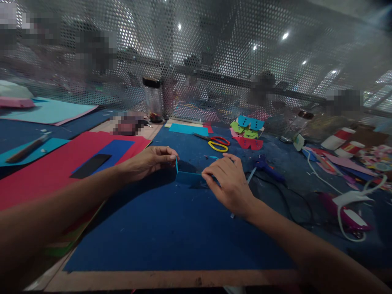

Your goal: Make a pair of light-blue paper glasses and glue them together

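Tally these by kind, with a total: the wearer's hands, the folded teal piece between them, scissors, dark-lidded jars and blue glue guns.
Hands: 2 (left hand, right hand)
Folded teal piece: 1
Scissors: 1 pair
Dark-lidded jars: 2 (by the mesh's middle, toward the right)
Blue glue gun: 1
Total: 7

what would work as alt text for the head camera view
A person's left hand and right hand hold a bent blue paper piece between them over a dark blue work surface. Red-and-yellow-handled scissors lie farther back, with a blue glue gun to the right and red paper to the left.
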{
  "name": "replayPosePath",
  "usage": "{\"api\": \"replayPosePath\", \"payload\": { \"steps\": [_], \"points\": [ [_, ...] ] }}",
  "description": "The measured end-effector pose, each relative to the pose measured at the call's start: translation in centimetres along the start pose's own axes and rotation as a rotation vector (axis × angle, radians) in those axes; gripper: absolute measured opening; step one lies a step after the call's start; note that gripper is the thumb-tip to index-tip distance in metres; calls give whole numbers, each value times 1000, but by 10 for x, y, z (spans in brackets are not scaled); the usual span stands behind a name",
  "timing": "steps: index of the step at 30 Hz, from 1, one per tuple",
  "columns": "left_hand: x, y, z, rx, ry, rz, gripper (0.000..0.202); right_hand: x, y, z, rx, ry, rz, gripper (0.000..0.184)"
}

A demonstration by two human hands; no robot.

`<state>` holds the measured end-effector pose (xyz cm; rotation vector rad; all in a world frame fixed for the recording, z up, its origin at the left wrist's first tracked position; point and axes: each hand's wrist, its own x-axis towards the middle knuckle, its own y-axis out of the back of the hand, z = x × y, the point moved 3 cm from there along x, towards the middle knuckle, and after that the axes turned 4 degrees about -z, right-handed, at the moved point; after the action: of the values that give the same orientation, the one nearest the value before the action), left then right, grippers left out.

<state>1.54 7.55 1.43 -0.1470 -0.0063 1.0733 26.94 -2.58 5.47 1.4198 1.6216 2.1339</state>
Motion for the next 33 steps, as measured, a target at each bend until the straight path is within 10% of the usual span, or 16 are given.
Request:
{"api": "replayPosePath", "payload": {
  "steps": [33],
  "points": [
    [-1,-6,1,-68,-27,-16,21,0,-2,1,4,5,-6,15]
  ]
}}
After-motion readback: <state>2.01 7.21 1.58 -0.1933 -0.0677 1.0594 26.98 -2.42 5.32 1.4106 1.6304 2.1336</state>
